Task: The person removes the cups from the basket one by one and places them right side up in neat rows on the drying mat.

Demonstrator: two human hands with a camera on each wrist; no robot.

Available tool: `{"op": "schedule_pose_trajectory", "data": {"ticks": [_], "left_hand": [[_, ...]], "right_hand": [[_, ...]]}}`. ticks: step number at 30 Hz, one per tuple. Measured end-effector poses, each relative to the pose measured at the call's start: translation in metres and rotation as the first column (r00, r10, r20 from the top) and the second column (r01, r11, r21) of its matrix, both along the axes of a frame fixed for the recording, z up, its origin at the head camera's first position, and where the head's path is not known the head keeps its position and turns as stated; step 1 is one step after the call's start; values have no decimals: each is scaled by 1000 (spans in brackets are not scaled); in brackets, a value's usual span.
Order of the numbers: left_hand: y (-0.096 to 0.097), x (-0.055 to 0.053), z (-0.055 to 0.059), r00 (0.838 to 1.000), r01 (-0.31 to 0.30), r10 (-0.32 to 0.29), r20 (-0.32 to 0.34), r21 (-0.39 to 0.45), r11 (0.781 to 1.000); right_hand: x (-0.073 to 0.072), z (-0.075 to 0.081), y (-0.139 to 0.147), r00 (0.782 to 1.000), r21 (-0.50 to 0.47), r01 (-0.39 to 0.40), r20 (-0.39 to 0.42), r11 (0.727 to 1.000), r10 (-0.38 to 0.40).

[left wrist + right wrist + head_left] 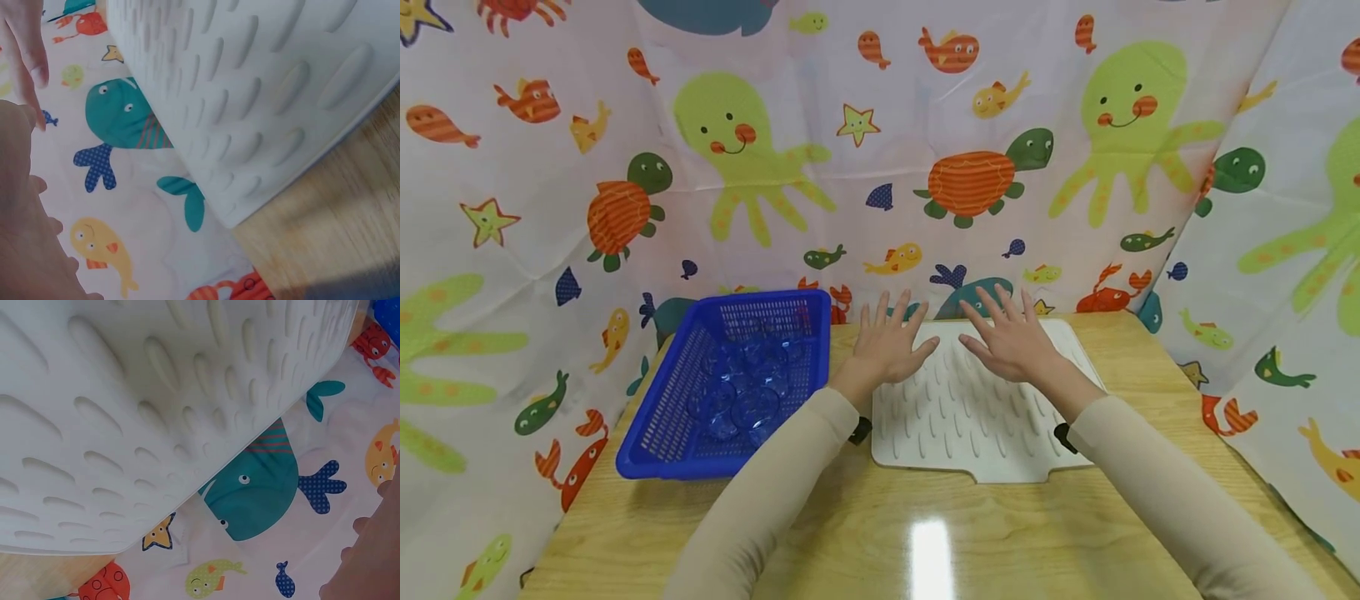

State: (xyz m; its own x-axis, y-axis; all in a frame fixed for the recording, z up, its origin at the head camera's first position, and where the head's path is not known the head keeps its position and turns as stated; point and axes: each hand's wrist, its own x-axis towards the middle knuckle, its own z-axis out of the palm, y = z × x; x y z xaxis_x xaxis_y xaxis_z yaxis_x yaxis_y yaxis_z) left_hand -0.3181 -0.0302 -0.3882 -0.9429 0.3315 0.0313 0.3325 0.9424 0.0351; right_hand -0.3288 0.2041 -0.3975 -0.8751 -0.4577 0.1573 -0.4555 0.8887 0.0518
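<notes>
Both hands are held out with fingers spread over a white drying mat (958, 417) covered in raised oval ridges. My left hand (886, 346) is over the mat's far left part, palm down and holding nothing. To its right, my right hand (1009, 340) reaches over the far middle, likewise with nothing in it. The thumbs point towards each other with a gap between them. In the left wrist view the ridged mat (250, 94) fills the upper right, and in the right wrist view the mat (125, 437) fills the upper left.
A blue plastic basket (823, 367) with several clear glass-like pieces (754, 408) stands left of the mat on the wooden table (850, 533). Behind and at both sides hangs a white curtain (880, 225) printed with sea animals.
</notes>
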Motion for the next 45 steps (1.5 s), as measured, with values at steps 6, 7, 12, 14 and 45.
{"op": "schedule_pose_trajectory", "data": {"ticks": [6,7,12,14,45], "left_hand": [[-1,10,0,999,28,-29,21,23,999],[-2,12,1,999,34,-34,20,25,999],[-3,22,8,998,63,-63,14,49,997],[-4,25,9,997,70,-71,12,54,996],[-24,78,14,979,204,-198,-54,116,972]], "right_hand": [[8,-5,0,1000,-15,-28,-1,1000,27],[9,-5,1,1000,-12,-27,4,1000,27],[14,-3,2,999,-18,-42,0,999,42],[16,-2,3,999,-15,-44,2,999,44],[44,-14,32,997,-60,-83,-10,995,82]]}}
